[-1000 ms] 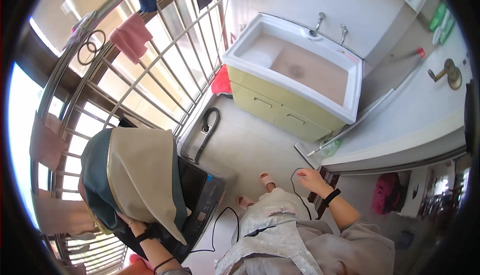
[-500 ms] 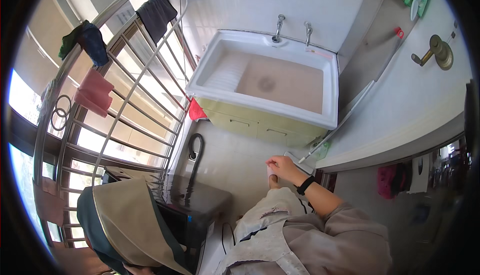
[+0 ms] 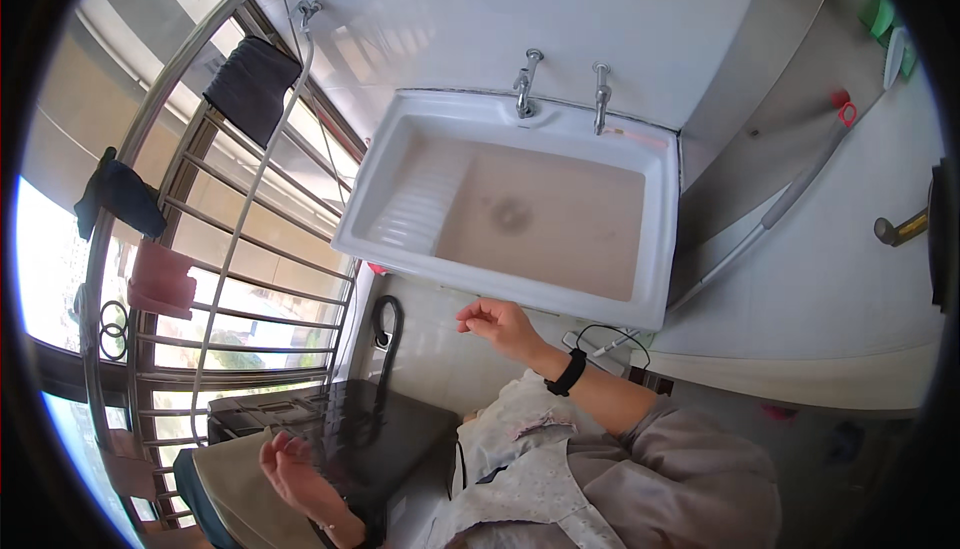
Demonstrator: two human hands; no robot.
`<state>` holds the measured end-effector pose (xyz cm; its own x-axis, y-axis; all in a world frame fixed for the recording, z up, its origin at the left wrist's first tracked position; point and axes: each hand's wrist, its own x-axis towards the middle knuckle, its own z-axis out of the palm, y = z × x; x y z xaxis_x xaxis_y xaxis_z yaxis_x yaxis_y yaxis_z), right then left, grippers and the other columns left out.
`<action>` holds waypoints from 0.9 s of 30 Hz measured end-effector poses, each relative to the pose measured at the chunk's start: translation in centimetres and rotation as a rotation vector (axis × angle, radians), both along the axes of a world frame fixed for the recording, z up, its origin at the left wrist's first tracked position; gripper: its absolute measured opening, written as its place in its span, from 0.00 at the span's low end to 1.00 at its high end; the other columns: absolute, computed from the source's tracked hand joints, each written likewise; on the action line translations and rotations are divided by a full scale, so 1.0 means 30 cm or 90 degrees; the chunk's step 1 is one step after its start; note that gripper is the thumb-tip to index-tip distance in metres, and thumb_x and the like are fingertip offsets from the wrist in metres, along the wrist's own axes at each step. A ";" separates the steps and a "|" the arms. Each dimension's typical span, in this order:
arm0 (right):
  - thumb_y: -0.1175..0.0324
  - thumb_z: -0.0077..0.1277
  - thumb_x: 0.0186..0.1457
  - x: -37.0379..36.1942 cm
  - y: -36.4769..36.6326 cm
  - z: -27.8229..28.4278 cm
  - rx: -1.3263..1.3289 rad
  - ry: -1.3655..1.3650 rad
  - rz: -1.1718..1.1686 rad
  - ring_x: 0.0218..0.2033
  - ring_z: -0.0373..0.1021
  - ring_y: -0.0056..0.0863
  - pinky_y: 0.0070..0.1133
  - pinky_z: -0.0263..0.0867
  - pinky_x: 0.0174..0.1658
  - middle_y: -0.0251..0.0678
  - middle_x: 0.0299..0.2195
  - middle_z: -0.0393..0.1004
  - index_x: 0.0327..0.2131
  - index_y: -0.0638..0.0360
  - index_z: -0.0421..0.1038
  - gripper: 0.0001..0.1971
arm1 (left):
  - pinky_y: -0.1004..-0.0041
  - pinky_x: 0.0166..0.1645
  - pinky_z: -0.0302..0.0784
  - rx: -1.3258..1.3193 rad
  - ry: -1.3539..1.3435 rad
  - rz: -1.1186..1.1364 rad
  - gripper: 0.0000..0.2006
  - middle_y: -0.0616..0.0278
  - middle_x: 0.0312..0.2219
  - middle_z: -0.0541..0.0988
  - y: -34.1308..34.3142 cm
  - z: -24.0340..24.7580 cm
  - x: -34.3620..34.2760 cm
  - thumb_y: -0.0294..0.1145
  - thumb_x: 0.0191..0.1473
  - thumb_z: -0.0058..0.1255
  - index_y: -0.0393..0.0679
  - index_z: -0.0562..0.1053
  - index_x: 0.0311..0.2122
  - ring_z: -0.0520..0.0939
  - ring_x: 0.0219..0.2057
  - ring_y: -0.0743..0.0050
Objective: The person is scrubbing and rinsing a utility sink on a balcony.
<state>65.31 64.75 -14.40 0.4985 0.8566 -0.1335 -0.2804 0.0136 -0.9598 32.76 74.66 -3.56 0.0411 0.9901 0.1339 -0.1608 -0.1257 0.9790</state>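
My right hand (image 3: 497, 327) is raised in front of the white laundry sink (image 3: 560, 299), over the floor short of its near edge. Its fingers are loosely bent and I see nothing in them. A black band circles that wrist. At lower left my left hand (image 3: 292, 471) hovers by a beige and dark green cover (image 3: 230, 474), its fingers loosely curled and apart, with nothing visible in them. Beside it stands a dark-topped appliance (image 3: 400, 429), probably a washing machine. Cloudy brownish water (image 3: 560, 219) seems to fill the sink around its ribbed washboard slope (image 3: 425, 194).
Two taps (image 3: 525, 99) are on the wall behind the sink. Cloths, one pink (image 3: 162, 279) and one dark (image 3: 252, 89), hang on the metal railing at left. A long-handled mop (image 3: 770, 214) leans at right by a door (image 3: 820, 299). A black hose (image 3: 388, 349) rises beside the appliance.
My view has shifted toward the sink, which looks closer. My left hand has come up from the cover's lower edge, and my right hand has moved left and up, its fingers loosening.
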 end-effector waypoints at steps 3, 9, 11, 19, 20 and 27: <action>0.77 0.43 0.49 0.052 0.065 0.092 0.048 -0.050 -0.004 0.30 0.70 0.19 0.16 0.65 0.36 0.35 0.25 0.73 0.32 0.65 0.70 0.07 | 0.64 0.43 0.70 -0.430 0.040 -0.498 0.18 0.47 0.42 0.68 -0.103 -0.089 0.514 0.33 0.54 0.38 0.38 0.57 0.49 0.73 0.40 0.59; 0.76 0.43 0.50 0.160 0.130 0.121 0.139 0.081 -0.058 0.30 0.69 0.20 0.16 0.64 0.37 0.35 0.27 0.72 0.32 0.65 0.69 0.06 | 0.68 0.56 0.56 -0.440 0.000 -0.837 0.42 0.56 0.53 0.57 -0.249 -0.305 0.921 0.51 0.43 0.53 0.34 0.50 0.55 0.61 0.52 0.66; 0.74 0.41 0.50 0.227 0.117 0.123 0.225 0.363 -0.085 0.28 0.66 0.20 0.19 0.62 0.38 0.31 0.23 0.69 0.31 0.60 0.69 0.06 | 0.70 0.56 0.54 -0.479 -0.050 -0.930 0.39 0.56 0.51 0.60 -0.259 -0.302 0.991 0.49 0.44 0.53 0.35 0.52 0.55 0.61 0.52 0.69; 0.67 0.42 0.50 0.554 0.230 -0.025 0.475 0.665 -0.282 0.22 0.60 0.21 0.21 0.61 0.34 0.27 0.16 0.60 0.26 0.54 0.66 0.05 | 0.66 0.57 0.53 -0.718 -0.074 -1.106 0.34 0.57 0.51 0.60 -0.139 -0.446 1.148 0.47 0.46 0.50 0.39 0.53 0.54 0.60 0.53 0.68; 0.68 0.44 0.48 0.592 0.250 -0.019 0.290 0.460 -0.322 0.22 0.63 0.23 0.22 0.61 0.33 0.29 0.17 0.65 0.23 0.55 0.67 0.05 | 0.65 0.56 0.53 -0.781 -0.061 -1.081 0.32 0.58 0.52 0.60 -0.134 -0.463 1.164 0.47 0.48 0.47 0.40 0.53 0.54 0.60 0.53 0.68; 0.69 0.46 0.42 0.675 0.332 -0.321 -0.657 -0.743 -0.008 0.27 0.70 0.35 0.28 0.61 0.36 0.37 0.25 0.74 0.20 0.57 0.71 0.05 | 0.69 0.52 0.59 -0.553 0.255 -1.082 0.26 0.63 0.47 0.64 0.131 -0.510 1.333 0.48 0.52 0.41 0.43 0.57 0.52 0.62 0.51 0.71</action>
